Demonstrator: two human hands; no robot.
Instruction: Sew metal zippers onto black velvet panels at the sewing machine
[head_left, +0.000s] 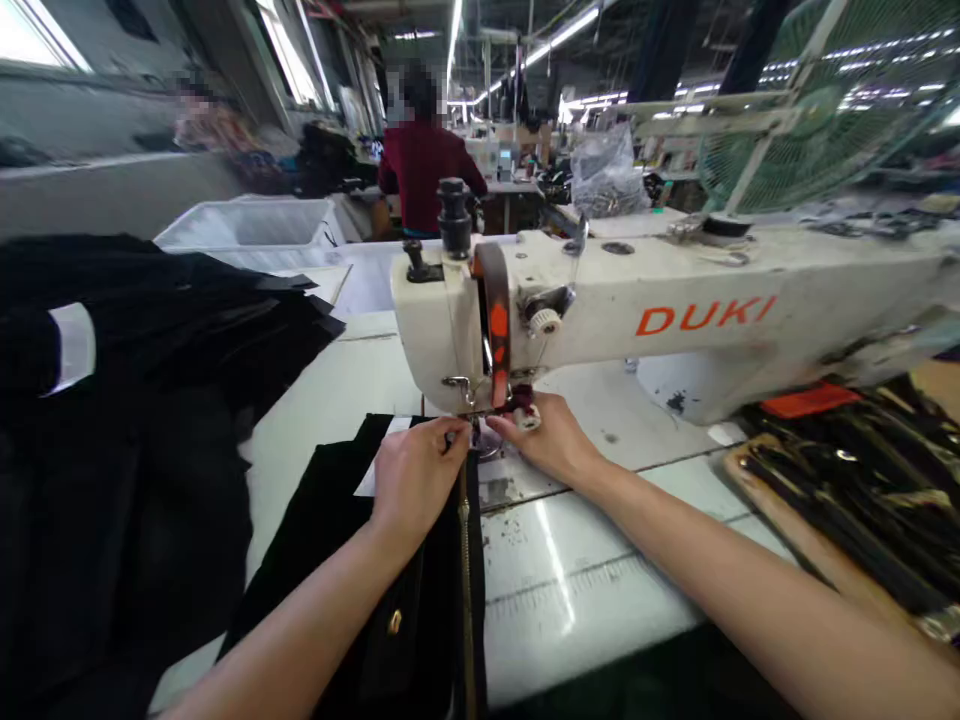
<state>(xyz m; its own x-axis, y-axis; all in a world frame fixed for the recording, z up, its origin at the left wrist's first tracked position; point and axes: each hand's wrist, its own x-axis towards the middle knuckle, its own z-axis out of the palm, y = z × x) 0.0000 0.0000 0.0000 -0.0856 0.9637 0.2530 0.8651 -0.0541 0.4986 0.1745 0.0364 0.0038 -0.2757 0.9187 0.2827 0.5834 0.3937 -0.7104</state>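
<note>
My left hand (420, 470) rests over a black fabric piece (330, 540), its thumb and forefinger pinched close to the needle area of a sewing machine (600, 300). What lies between those fingertips is too small to make out. A brass-toothed zipper (466, 540) runs along the fabric's right side, and a gold zipper pull (395, 622) shows lower down. A white label (379, 470) lies partly under my left hand. My right hand (555, 440) is on the other side of the needle, fingers curled in beside the presser foot; its fingertips are partly hidden by a small maroon-and-white part (526, 412).
Black fabric pieces (135, 450) are heaped at the left. On the right, a wooden-edged tray (780, 510) holds several zippers, with an orange-red item on top. Behind the machine are a white bin (247, 225), a person in maroon (431, 170) and a large fan (817, 120).
</note>
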